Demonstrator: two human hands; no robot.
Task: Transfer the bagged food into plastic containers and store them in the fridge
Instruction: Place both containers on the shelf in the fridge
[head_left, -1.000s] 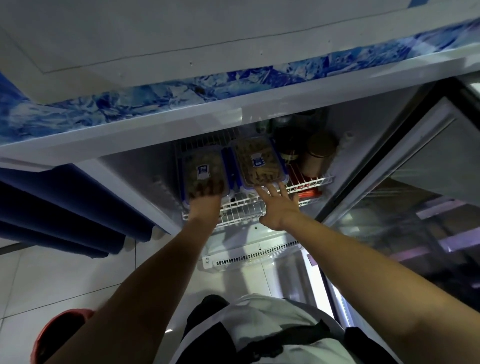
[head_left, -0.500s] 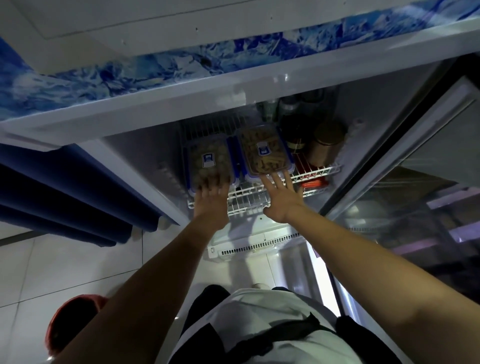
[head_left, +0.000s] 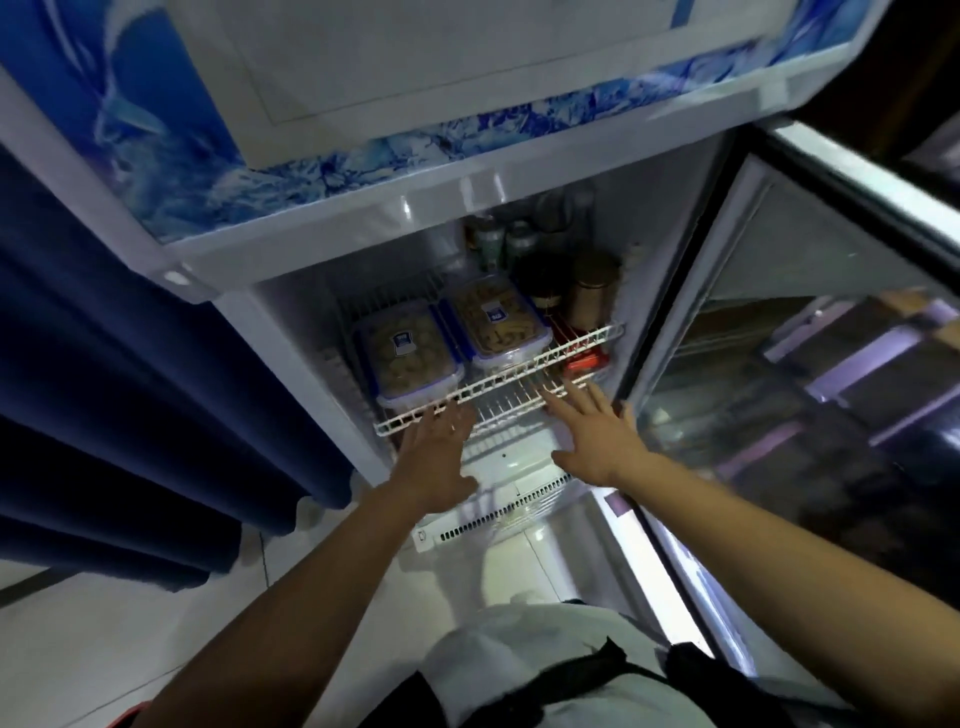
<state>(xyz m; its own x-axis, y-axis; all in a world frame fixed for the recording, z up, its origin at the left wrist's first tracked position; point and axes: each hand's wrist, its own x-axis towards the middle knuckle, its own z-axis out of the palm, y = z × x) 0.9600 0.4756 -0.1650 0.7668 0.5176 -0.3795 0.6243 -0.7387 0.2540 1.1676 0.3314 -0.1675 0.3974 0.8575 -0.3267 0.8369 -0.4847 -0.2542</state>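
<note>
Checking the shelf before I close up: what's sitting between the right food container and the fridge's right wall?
In the head view, a dark jar and a brown jar stand between the right container and the right wall, on the same wire shelf.

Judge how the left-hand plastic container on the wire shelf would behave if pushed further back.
The left container looks rigid, with a clipped lid, so it should probably move as one piece. It appears full of food, so likely fairly heavy for its size. Its flat base rests on the wire shelf, so it may drag on the wires rather than tip.
</note>
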